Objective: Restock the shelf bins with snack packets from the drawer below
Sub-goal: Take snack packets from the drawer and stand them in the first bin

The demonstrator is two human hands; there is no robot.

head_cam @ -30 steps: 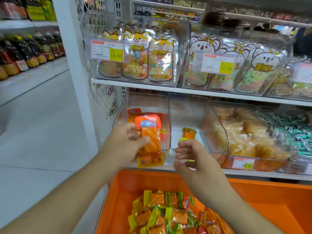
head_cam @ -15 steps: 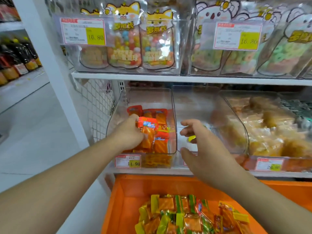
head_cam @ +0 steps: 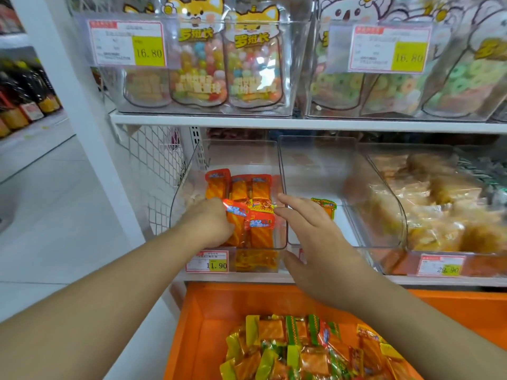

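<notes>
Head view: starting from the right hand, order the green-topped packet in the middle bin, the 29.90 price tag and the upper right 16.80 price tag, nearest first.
From the right hand:
1. Green-topped orange snack packet, in the middle clear bin, just behind the fingers.
2. 29.90 price tag, lower shelf edge, to the right.
3. 16.80 price tag, upper shelf, above right.

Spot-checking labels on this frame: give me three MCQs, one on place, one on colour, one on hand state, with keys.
1. Where is the left hand?
A. in the drawer
B. in the left bin
C. on the top shelf

2. What colour is the drawer?
A. orange
B. blue
C. white

3. How is the right hand?
A. gripping a packet
B. clenched in a fist
C. open, fingers straight

Key: 1 B, it holds a red packet inside the left bin. 2 A, its walls are plain orange. 3 C, its fingers reach forward over the bin fronts and hold nothing.
</notes>
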